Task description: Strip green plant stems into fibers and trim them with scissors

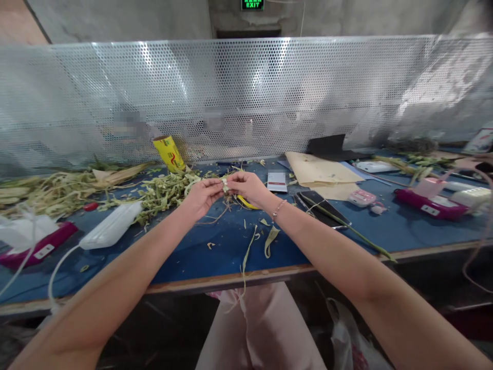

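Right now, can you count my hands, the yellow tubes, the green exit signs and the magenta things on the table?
Your hands, left hand and right hand: 2
Yellow tube: 1
Green exit sign: 1
Magenta things: 2
Total: 6

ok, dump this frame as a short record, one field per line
left hand: left hand, fingertips pinching one side of the small pale piece
right hand: right hand, fingertips on the piece's other side; bracelet on wrist
material: pale green strips heaped by the left hand
behind heap: yellow tube, tilted
right side: dark phone, pink case, tan paper
surface: blue tabletop, scattered scraps
backdrop: perforated metal screen
unclear: exact type of the pinched piece
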Tool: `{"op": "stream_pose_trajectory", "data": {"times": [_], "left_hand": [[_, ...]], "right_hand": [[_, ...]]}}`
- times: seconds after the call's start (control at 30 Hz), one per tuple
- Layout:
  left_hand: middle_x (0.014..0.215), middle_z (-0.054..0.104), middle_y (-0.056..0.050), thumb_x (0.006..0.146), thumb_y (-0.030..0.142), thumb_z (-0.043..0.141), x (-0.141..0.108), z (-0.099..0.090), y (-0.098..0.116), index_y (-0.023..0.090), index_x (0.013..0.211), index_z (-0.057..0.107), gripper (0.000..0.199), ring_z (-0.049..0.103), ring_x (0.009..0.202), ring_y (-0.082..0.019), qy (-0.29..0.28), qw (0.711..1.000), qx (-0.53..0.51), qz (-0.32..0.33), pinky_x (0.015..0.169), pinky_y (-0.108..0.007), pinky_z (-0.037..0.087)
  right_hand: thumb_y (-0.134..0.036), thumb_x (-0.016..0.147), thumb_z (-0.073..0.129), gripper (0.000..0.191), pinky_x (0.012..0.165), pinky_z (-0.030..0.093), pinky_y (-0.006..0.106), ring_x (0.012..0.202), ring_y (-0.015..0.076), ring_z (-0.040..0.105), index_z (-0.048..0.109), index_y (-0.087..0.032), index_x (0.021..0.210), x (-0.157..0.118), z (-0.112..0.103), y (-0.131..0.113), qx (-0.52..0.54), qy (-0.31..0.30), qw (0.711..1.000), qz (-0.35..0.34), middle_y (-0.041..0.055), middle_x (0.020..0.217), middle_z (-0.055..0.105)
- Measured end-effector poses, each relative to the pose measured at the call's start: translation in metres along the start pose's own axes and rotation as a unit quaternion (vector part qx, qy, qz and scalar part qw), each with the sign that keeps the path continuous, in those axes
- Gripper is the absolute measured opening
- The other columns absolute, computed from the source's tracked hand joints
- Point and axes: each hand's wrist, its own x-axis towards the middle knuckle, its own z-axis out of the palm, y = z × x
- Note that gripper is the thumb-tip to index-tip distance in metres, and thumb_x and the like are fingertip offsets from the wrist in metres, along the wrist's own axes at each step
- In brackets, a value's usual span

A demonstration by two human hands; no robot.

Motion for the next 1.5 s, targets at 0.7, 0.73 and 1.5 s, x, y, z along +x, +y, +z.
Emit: {"op": "stream_pose_trajectory", "data": {"times": [0.7,0.73,1.5], "left_hand": [[0.061,0.064,0.0,0.063,0.001,0.063,-0.001,0.004,-0.003,0.012,0.066,0.063,0.012,0.058,0.055,-0.005,-0.005,0.998,-0.061,-0.002,0.059,-0.014,0.049],[0.061,0.064,0.0,0.062,0.001,0.064,0.0,0.003,-0.004,0.013,0.066,0.063,0.012,0.058,0.055,-0.005,-0.005,0.998,-0.06,0.0,0.059,-0.015,0.049],[0.067,0.065,-0.002,0.058,0.003,0.065,-0.002,0.007,-0.004,0.012,0.069,0.064,0.014,0.059,0.063,-0.007,-0.031,0.996,-0.065,0.052,0.068,-0.019,0.047]], "right_hand": [[-0.029,0.055,0.071,0.025,0.063,0.045,0.021,0.059,0.0049,0.051,0.055,-0.016,0.07,0.003,0.0,0.001,-0.046,-0.005,0.997,-0.062,-0.0041,0.064,0.054],[-0.03,0.055,0.071,0.025,0.063,0.045,0.021,0.06,0.0051,0.051,0.055,-0.017,0.07,0.003,0.0,0.001,-0.054,-0.003,0.997,-0.063,-0.004,0.065,0.054],[-0.029,0.055,0.071,0.029,0.066,0.046,0.022,0.062,0.0051,0.052,0.053,-0.017,0.074,0.001,0.005,0.001,0.028,0.024,0.998,-0.041,-0.0048,0.066,0.055]]}}
